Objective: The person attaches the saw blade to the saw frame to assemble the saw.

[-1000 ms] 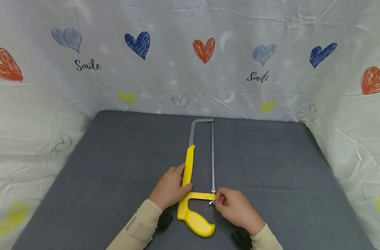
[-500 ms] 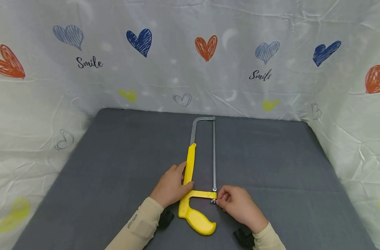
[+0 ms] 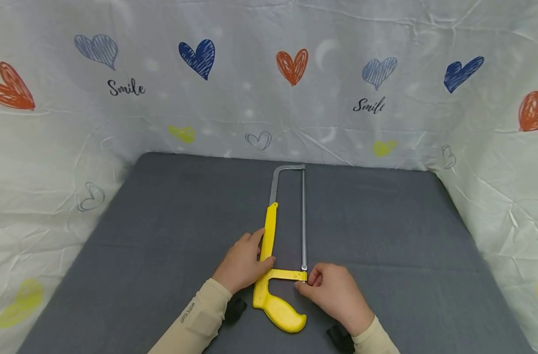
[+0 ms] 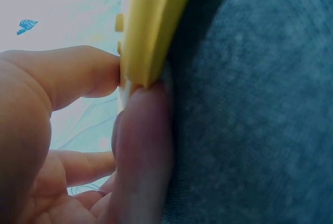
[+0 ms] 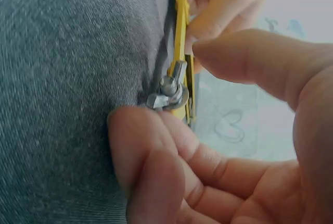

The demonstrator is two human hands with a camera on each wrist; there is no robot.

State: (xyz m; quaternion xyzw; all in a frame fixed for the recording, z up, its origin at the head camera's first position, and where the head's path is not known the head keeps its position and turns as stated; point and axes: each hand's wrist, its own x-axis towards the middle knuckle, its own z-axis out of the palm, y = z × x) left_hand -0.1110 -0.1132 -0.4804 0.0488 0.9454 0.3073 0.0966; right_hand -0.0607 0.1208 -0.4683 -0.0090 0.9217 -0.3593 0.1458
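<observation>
A hacksaw (image 3: 270,231) with a yellow handle and grey metal front frame lies flat, pointing away from me. My left hand (image 3: 240,264) grips the yellow upper bar between thumb and fingers, just forward of the handle. At the near end of the blade (image 3: 303,221), my right hand (image 3: 338,291) has its thumb and curled fingers around a silver wing nut (image 5: 167,94). The thumb covers that nut in the head view. Fingertips touch its lower wing in the right wrist view, where the thumb shows on the opposite side. The left wrist view shows the yellow bar (image 4: 148,31) pinched.
Dark grey cloth (image 3: 184,206) covers the table under the saw. A pale curtain (image 3: 238,98) printed with hearts hangs behind and along both sides. Black wrist straps (image 3: 235,310) show beneath the forearms.
The right thumb has moved left over the wing nut, which was visible beside the fingers before. The left hand keeps its grip and the saw stays put; the view shifted slightly.
</observation>
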